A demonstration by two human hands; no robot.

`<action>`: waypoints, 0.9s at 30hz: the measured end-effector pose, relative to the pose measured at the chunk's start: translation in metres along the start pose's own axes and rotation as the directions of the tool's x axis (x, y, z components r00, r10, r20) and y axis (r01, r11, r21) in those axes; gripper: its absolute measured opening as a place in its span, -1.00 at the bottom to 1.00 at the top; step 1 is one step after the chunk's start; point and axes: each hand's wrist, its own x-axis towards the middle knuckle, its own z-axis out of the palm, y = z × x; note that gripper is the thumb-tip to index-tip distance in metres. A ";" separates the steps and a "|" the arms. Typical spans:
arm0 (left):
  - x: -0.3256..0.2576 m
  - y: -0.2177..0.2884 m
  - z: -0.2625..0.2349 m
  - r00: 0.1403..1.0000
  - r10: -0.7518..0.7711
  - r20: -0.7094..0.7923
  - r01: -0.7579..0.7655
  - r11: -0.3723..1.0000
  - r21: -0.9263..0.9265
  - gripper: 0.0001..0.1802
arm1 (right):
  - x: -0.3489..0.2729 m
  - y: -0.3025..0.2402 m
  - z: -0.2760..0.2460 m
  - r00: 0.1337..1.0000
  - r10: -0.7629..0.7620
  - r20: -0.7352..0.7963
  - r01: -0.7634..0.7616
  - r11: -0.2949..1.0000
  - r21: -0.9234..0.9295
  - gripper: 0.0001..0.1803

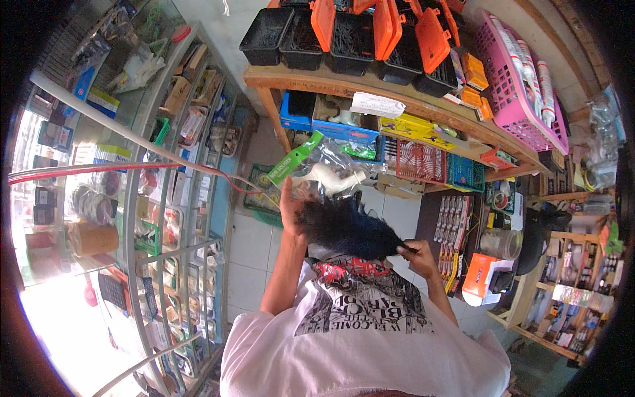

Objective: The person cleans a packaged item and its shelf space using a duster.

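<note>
Left hand (289,213): closed on the left side of a clear bag (346,165), slightly left of the frame's centre; grip partly hidden.
Right hand (419,258): closed on the narrow end of a black duster (350,228), right of centre.
Clear bag: hanging just above the duster, topped by a green card (294,159) slanting up to the right, with a white pipe fitting (336,178) inside.
Black duster: lying across the frame's centre, in front of the shirt (364,351), fluffy end reaching up to the left hand.
Wooden shelf (317,81): spanning the top right, carrying black bins (266,36) with orange lids (433,41) and, farther right, a pink basket (516,106).
Under the wooden shelf: holding a blue box (347,131) and a red basket (421,161).
Glass cabinet (140,218): filling the left side, stocked with small goods.
Cords (99,169): crossing from the left edge toward the bag.
</note>
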 end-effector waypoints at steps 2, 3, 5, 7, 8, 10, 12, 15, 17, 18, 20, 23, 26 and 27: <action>0.001 0.000 0.001 0.931 -0.155 0.331 0.222 0.960 -0.173 -0.25 | 0.001 -0.001 -0.002 0.998 0.041 -0.042 -0.041 0.999 0.004 -0.53; 0.000 -0.002 0.003 0.961 -0.135 0.242 0.165 0.980 -0.108 -0.23 | 0.001 -0.001 -0.003 0.999 0.026 -0.036 -0.026 1.000 0.000 -0.54; -0.001 -0.002 0.008 0.985 -0.150 0.088 0.158 0.983 -0.093 -0.28 | 0.000 -0.002 -0.006 0.999 0.008 -0.039 -0.009 0.999 -0.037 -0.55; -0.004 -0.005 0.013 0.990 -0.132 -0.043 0.134 0.990 0.054 -0.29 | -0.001 -0.002 -0.007 0.999 -0.038 -0.010 0.038 0.999 -0.022 -0.58; -0.004 -0.008 0.016 0.991 -0.086 -0.103 0.095 0.992 0.082 -0.27 | -0.002 -0.003 -0.007 0.998 -0.063 0.003 0.063 0.997 -0.041 -0.59; -0.003 -0.005 0.020 0.966 -0.217 0.142 0.231 0.969 -0.092 -0.27 | -0.002 -0.005 -0.007 0.996 0.032 -0.079 -0.029 0.999 0.041 -0.62; -0.003 -0.007 0.022 0.946 -0.214 0.245 0.258 0.952 -0.163 -0.25 | -0.003 -0.007 -0.008 0.995 0.071 -0.075 -0.068 0.997 0.045 -0.63; -0.004 -0.010 0.023 0.989 -0.123 -0.085 0.122 0.992 -0.013 -0.20 | -0.005 -0.008 -0.011 0.997 -0.070 0.016 0.071 0.992 -0.101 -0.63; -0.004 -0.009 0.023 0.989 -0.150 -0.002 0.150 0.988 -0.026 -0.20 | -0.005 -0.006 -0.011 1.000 -0.012 -0.014 0.011 1.000 -0.017 -0.63; -0.004 -0.008 0.022 0.981 -0.182 0.071 0.187 0.980 -0.067 -0.22 | -0.005 -0.006 -0.011 1.000 0.008 -0.016 -0.008 1.000 0.002 -0.62; -0.005 -0.009 0.022 0.945 -0.214 0.246 0.264 0.945 -0.191 -0.23 | -0.006 -0.005 -0.010 0.996 0.084 -0.034 -0.084 0.996 -0.011 -0.65; -0.004 -0.007 0.025 0.980 -0.194 0.053 0.194 0.981 -0.013 -0.24 | -0.007 -0.011 -0.007 0.999 0.018 0.049 -0.015 0.998 -0.061 -0.65; -0.007 -0.012 0.028 0.977 -0.150 0.154 0.170 0.977 -0.126 -0.27 | -0.010 -0.028 -0.006 0.999 -0.047 0.020 0.047 0.998 -0.034 -0.69; -0.009 -0.013 0.029 0.974 -0.143 0.177 0.166 0.979 -0.118 -0.28 | -0.009 -0.035 -0.004 0.998 0.005 -0.063 -0.006 1.000 -0.011 -0.70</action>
